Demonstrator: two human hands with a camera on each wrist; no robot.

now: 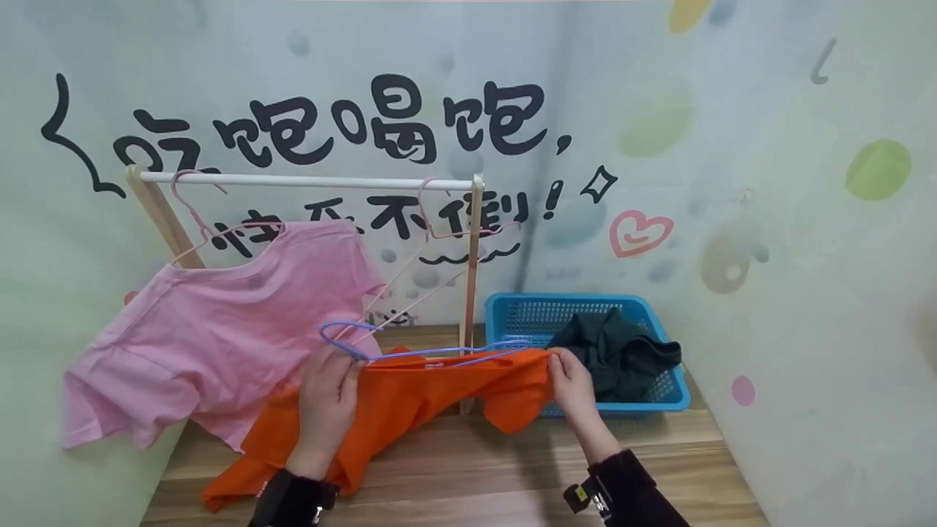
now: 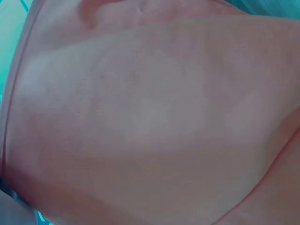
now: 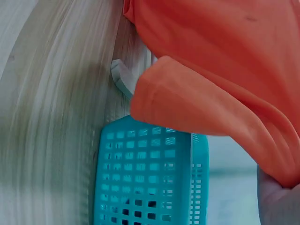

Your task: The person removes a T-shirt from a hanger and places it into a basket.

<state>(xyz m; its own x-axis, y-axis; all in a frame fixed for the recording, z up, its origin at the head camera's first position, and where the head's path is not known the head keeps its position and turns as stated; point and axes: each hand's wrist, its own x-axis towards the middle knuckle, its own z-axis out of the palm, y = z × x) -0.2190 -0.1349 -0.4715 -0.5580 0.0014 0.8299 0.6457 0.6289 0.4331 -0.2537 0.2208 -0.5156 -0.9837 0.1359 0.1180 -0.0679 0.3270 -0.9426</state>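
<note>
An orange T-shirt (image 1: 410, 395) is held up between both hands, its neckline side along the top. A blue-purple clothes hanger (image 1: 432, 351) lies along that edge, partly inside the shirt, with its hook pointing left. My left hand (image 1: 327, 402) grips the shirt near the hook; whether it also holds the hanger is hidden. My right hand (image 1: 575, 384) pinches the shirt's right shoulder, and a sleeve (image 3: 178, 98) hangs below it in the right wrist view. Pinkish cloth (image 2: 150, 108) fills most of the left wrist view, hiding the left fingers.
Behind the hands stands a rack with a white rail (image 1: 307, 180) and wooden posts. A pink T-shirt (image 1: 241, 322) hangs there on a pink hanger, beside a bare pink hanger (image 1: 427, 212). At right, a blue basket (image 1: 505, 311) holds a dark green garment (image 1: 611, 355).
</note>
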